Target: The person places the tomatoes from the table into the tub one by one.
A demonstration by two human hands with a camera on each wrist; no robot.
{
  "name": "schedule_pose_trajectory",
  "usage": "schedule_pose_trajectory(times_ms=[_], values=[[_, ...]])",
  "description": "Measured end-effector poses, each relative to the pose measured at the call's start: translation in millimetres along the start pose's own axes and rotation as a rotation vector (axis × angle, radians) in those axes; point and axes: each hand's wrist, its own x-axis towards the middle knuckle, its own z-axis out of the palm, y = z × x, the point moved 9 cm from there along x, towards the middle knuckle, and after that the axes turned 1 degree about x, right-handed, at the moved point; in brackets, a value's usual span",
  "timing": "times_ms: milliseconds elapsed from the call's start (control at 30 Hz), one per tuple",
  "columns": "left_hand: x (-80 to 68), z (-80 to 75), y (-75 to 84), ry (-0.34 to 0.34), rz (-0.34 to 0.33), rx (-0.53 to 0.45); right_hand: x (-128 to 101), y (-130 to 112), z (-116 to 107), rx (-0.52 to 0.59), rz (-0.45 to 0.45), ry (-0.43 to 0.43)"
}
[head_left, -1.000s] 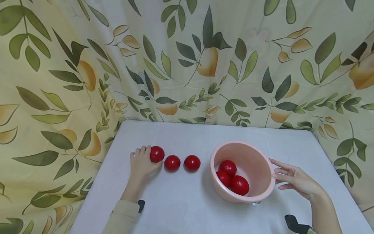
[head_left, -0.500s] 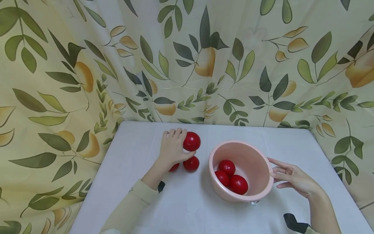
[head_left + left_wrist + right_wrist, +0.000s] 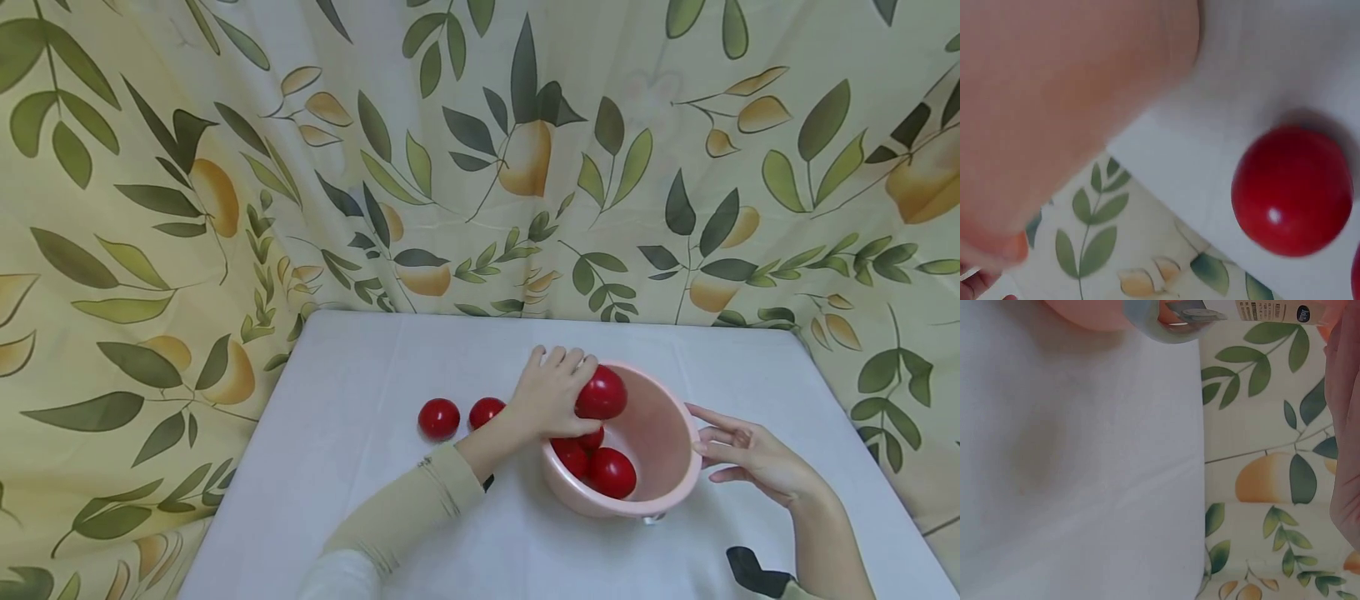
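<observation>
The left hand (image 3: pixel 551 392) curls its fingers round a tomato (image 3: pixel 601 393) held over the far left rim of the pink bowl (image 3: pixel 675 483). The right hand (image 3: pixel 753 462) steadies the bowl's right side, fingers straight and slightly spread. Dropped from this height, the tomato could bounce off the three inside and roll out.

Left hand (image 3: pixel 551 396) curled; right hand (image 3: pixel 753 460) fingers extended.

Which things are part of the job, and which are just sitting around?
Part of the job:
- held tomato, in the left hand
- pink bowl, steadied by the right hand
- tomatoes in the bowl
- two tomatoes on the table

Just there:
- white table
- leaf-print curtain
</observation>
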Motion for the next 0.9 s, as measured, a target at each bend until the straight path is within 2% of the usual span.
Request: schedule_pose_trajectory(times_ms=[100,200,400,567,900], values=[[6.1,9.5,19.1,-0.024,0.054,0.027,0,0,0,-0.012,0.001,0.01],[11.7,19.4,34.7,-0.077,0.092,0.066,1,1,0,-0.023,0.004,0.019],[21.5,36.4,56.1,-0.184,0.154,0.185,1,2,-1,-0.018,0.017,0.017],[26.1,48.9,66.0,-0.236,0.196,0.281,1,3,-2,-0.011,0.023,0.018],[26.4,70.4,72.0,-0.362,0.25,0.448,1,4,-2,-0.007,0.019,0.011]])
